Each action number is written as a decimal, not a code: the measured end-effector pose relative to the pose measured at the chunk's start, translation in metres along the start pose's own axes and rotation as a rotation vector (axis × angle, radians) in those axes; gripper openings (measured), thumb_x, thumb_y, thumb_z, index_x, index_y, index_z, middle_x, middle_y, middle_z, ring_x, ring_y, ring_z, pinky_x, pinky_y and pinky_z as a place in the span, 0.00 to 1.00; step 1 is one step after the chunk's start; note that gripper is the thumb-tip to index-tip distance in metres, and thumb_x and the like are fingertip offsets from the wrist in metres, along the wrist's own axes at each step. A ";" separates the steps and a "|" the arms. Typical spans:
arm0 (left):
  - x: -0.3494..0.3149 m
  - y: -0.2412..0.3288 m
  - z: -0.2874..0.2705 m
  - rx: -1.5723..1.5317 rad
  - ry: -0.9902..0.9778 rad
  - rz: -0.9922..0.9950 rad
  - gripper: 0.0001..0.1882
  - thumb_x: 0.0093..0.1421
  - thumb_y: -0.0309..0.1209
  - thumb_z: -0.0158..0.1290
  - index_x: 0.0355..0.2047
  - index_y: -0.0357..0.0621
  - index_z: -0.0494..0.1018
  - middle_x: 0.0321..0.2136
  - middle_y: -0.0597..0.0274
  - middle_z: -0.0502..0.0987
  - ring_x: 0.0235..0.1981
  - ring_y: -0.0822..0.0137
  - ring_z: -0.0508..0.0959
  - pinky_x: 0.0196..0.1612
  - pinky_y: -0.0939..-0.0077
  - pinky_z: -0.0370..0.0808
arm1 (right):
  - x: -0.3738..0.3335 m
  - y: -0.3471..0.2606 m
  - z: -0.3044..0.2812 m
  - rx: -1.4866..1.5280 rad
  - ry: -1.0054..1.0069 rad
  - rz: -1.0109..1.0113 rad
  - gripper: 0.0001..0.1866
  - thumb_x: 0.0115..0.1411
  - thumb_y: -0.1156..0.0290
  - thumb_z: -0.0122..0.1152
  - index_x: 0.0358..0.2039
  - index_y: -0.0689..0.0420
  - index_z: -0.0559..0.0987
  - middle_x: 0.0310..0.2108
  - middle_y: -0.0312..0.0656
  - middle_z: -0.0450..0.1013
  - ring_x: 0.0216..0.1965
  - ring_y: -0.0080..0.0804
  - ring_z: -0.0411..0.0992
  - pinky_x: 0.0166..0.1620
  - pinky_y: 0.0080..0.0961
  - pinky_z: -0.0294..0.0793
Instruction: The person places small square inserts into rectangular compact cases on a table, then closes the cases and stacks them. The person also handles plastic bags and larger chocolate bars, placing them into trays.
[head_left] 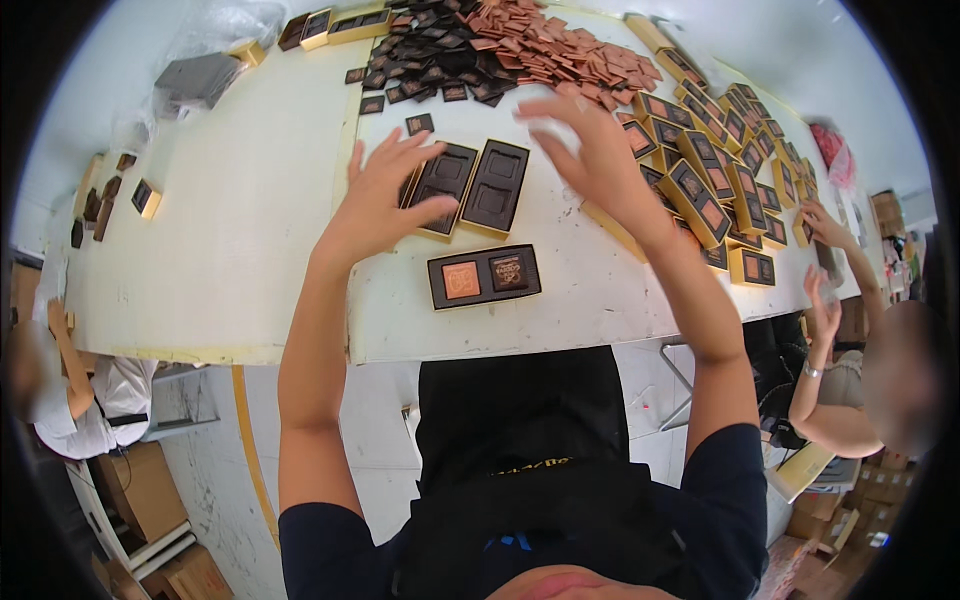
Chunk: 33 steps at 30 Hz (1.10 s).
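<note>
My left hand (385, 200), fingers spread, is over the left side of a gold-edged box with an empty two-well black tray (443, 185). Whether it touches that box I cannot tell. A second empty two-well box (495, 187) stands beside it on the right. Closer to me lies a filled box (484, 277), with a copper square in its left well and a dark brown one in its right. My right hand (592, 155) is raised short of the heap of copper squares (570, 50), its slightly blurred fingers curved and apart, with nothing seen in them.
Dark squares (430, 50) are heaped left of the copper ones. Many filled gold boxes (705, 170) are piled at my right. A grey item in clear plastic (197, 80) lies far left. Co-workers sit at both sides; one's hand (825, 225) reaches the box pile.
</note>
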<state>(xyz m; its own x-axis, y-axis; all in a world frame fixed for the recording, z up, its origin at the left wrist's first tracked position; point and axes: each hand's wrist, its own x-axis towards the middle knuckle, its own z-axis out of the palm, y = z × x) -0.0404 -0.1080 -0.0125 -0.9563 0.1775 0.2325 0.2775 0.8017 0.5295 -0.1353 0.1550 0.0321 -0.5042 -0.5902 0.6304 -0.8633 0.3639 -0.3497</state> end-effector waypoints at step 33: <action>0.000 -0.030 -0.006 0.049 -0.148 -0.057 0.20 0.62 0.38 0.57 0.56 0.64 0.76 0.69 0.58 0.58 0.73 0.51 0.47 0.72 0.48 0.36 | 0.025 -0.017 0.072 0.570 -0.577 0.266 0.06 0.59 0.80 0.62 0.38 0.61 0.80 0.31 0.39 0.79 0.33 0.22 0.76 0.40 0.20 0.76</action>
<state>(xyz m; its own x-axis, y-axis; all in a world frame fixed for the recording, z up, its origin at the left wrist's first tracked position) -0.0483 -0.1353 -0.0234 -0.9744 0.2106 0.0786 0.2215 0.8389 0.4972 -0.1352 0.0823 0.0042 -0.4910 -0.8674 0.0807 -0.5165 0.2152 -0.8288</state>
